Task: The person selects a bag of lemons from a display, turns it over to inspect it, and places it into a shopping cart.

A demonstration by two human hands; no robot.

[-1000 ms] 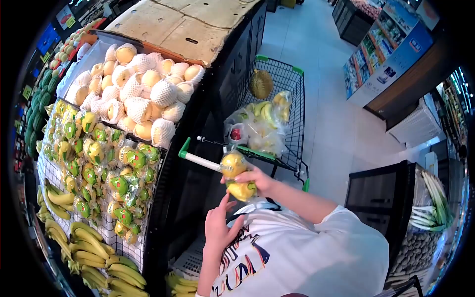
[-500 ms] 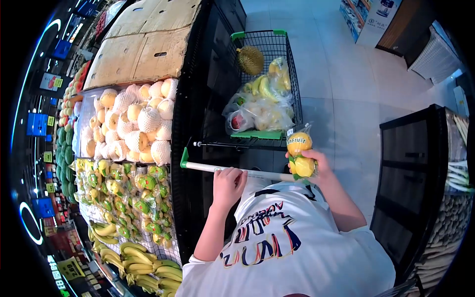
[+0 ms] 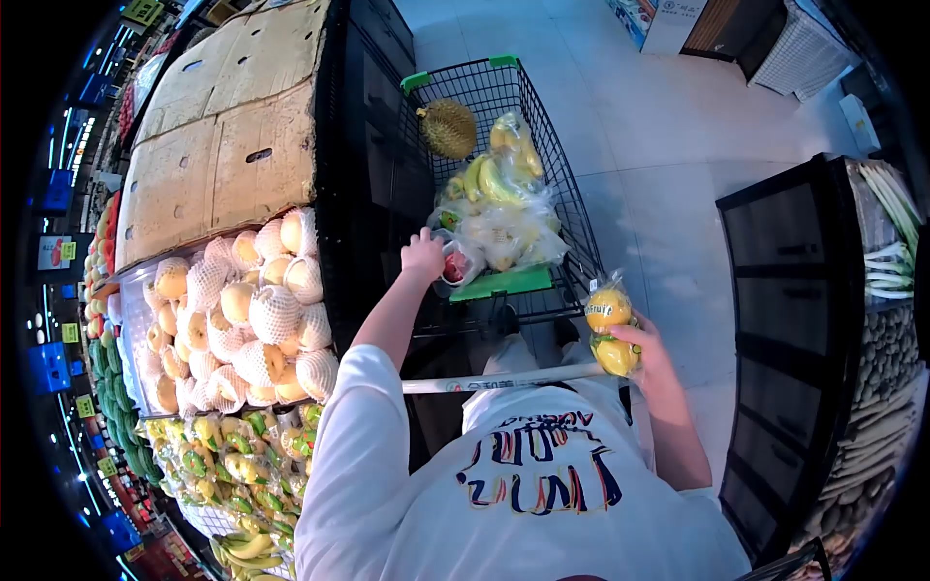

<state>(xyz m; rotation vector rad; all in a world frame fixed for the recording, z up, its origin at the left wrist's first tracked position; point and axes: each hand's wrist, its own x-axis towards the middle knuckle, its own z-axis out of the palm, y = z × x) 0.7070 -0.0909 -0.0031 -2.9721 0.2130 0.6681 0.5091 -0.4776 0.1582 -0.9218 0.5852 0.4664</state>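
Observation:
My right hand (image 3: 647, 349) grips a clear plastic pack of yellow fruit (image 3: 610, 310), held upright at the right end of the cart handle. Printed letters show on the wrapper. My left hand (image 3: 423, 256) reaches over the near left corner of the shopping cart (image 3: 572, 208). Its fingers are bent at the edge of a clear plastic bag (image 3: 472, 259) with something red inside; the fingertips are partly hidden. More clear bags of fruit (image 3: 509, 232), a bunch of bananas (image 3: 496, 182) and a durian (image 3: 448, 128) lie in the cart.
The white cart handle (image 3: 504, 379) crosses in front of my body. On the left stands a fruit display with net-wrapped round fruit (image 3: 276, 312), bagged yellow fruit (image 3: 228, 450) and cardboard boxes (image 3: 228, 116). A black vegetable stand (image 3: 790, 290) is at the right.
My left hand has left the cart handle and moved forward to the bag with the red item. The right hand still holds the fruit pack. The view has shifted.

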